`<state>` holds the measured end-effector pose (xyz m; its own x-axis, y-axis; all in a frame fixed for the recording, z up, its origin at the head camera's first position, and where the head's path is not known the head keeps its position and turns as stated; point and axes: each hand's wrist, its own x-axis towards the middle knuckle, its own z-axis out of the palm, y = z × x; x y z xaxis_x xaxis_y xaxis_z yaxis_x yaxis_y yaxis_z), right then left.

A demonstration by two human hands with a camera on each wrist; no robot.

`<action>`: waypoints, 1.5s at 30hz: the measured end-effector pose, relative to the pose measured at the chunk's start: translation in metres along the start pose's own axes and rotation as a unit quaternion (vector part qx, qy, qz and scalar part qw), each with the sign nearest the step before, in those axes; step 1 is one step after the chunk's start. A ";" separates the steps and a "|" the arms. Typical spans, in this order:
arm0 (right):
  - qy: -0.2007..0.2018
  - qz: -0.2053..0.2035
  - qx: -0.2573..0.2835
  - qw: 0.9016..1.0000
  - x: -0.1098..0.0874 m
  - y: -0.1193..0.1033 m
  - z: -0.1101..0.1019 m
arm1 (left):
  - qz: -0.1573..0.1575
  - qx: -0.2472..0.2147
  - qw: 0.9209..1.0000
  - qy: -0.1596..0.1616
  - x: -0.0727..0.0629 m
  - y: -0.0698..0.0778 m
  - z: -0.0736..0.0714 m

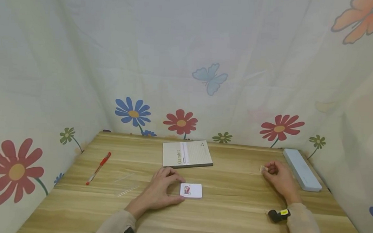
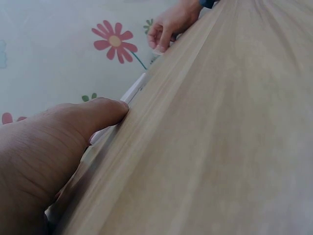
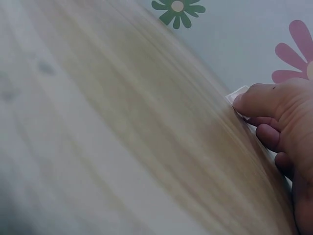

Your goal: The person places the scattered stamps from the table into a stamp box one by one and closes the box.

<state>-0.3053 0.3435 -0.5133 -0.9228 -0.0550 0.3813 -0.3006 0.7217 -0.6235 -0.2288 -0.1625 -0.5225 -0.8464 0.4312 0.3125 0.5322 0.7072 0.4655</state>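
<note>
My left hand (image 1: 160, 190) holds a small white rectangle with rounded corners, like a card (image 1: 196, 191), by its left end. Its thumb lies at the near corner and a forefinger at the far one. A red and dark picture is printed on the card's left half. Farther right, my right hand (image 1: 279, 179) pinches a small pale square piece (image 1: 262, 169) between thumb and forefinger. In the right wrist view, the thumb covers much of this square (image 3: 236, 94), and its other fingers are curled beneath.
A notebook (image 1: 197, 154) marked "Gambit" lies behind the card. Over at the left are a red pen (image 1: 99, 168) and a clear thing with thin bright edges (image 1: 128, 191). A light blue long case (image 1: 302, 170) lies right of my right hand. Flowered curtains surround the wooden table (image 1: 225, 220).
</note>
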 end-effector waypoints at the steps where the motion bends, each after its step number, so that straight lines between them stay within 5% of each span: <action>1: 0.001 -0.001 0.002 1.000 0.000 0.000 0.000 | 0.000 -0.001 1.000 0.000 0.000 0.000 0.000; 9: 0.032 0.024 0.077 0.996 0.001 -0.002 0.003 | -0.001 -0.006 1.000 -0.002 0.000 0.002 -0.001; 14: 0.027 0.067 0.190 0.979 0.005 -0.008 0.005 | -0.004 -0.006 1.000 -0.005 0.001 0.002 -0.002; 19: 0.031 0.085 0.212 0.973 0.006 -0.015 0.006 | -0.005 -0.006 1.000 -0.005 0.001 0.002 -0.001; 30: 0.028 0.068 0.335 0.939 0.011 -0.040 0.012 | 0.005 -0.008 1.000 -0.001 0.001 0.000 0.000; 34: 0.016 0.070 0.316 0.946 0.012 -0.051 0.014 | 0.003 -0.011 1.000 -0.002 0.000 0.002 -0.002; 39: 0.010 0.063 0.247 0.967 0.014 -0.066 0.016 | 0.006 -0.009 1.000 0.000 0.000 0.002 -0.002; 45: -0.009 0.045 0.238 0.970 0.016 -0.084 0.020 | 0.007 -0.010 1.000 0.002 0.000 0.002 -0.002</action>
<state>-0.2992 0.2675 -0.4686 -0.9534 -0.0216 0.3011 -0.2916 0.3230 -0.9003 -0.2277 -0.1620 -0.5194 -0.8384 0.4397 0.3221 0.5450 0.6893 0.4774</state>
